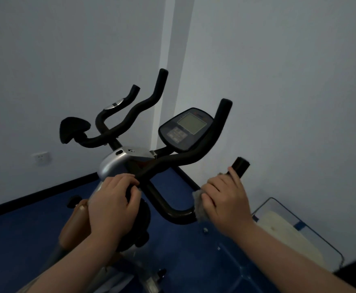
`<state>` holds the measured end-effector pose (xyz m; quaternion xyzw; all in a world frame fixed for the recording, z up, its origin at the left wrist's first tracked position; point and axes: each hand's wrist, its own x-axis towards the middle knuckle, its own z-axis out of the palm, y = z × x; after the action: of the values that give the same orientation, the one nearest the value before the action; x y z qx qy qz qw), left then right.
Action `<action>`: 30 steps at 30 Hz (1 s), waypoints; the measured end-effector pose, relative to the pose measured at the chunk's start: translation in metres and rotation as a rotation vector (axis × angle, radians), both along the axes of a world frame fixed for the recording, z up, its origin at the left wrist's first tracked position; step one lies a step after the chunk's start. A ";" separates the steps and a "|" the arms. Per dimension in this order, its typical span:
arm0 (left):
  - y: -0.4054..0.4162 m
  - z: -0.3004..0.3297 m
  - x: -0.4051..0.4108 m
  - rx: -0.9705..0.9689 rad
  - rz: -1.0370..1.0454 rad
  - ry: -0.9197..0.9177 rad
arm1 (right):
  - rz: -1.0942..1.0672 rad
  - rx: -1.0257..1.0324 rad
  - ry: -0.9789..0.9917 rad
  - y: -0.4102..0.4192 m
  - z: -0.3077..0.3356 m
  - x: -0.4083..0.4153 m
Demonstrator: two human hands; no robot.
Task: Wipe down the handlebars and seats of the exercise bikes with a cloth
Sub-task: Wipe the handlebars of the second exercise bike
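The exercise bike's black handlebars (185, 157) fill the middle of the head view, with a grey display console (186, 129) between them. My right hand (225, 199) grips the near right handlebar grip through a grey cloth (199, 208), whose edge sticks out to the left of my fingers. The grip's black end (240, 164) pokes out above my hand. My left hand (114, 205) curls around the near left end of the bar close to the silver stem housing (113, 166). A black pad (72, 129) sits at the far left of the bars. The seat is out of view.
The bike stands in a white-walled corner on a blue floor (14, 240) with a dark skirting. A wall socket (42, 158) is at the left. A clear box holding something white (289, 233) lies on the floor at the lower right. A brown part (73, 225) sits under my left hand.
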<state>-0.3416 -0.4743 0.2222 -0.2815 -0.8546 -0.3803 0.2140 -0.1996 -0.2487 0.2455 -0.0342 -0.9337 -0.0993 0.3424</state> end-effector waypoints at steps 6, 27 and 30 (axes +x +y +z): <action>0.001 -0.004 -0.002 0.001 -0.003 -0.003 | 0.068 0.439 -0.147 0.064 0.065 -0.004; 0.003 -0.001 0.000 0.057 0.018 -0.037 | -0.257 -0.039 -0.572 -0.099 0.018 -0.048; 0.004 0.000 0.002 0.086 0.053 -0.071 | -0.110 -0.115 -0.860 -0.087 0.018 -0.074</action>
<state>-0.3392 -0.4707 0.2227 -0.2355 -0.8517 -0.4207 0.2052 -0.2735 -0.3361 0.2633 -0.0585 -0.9921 -0.0704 -0.0860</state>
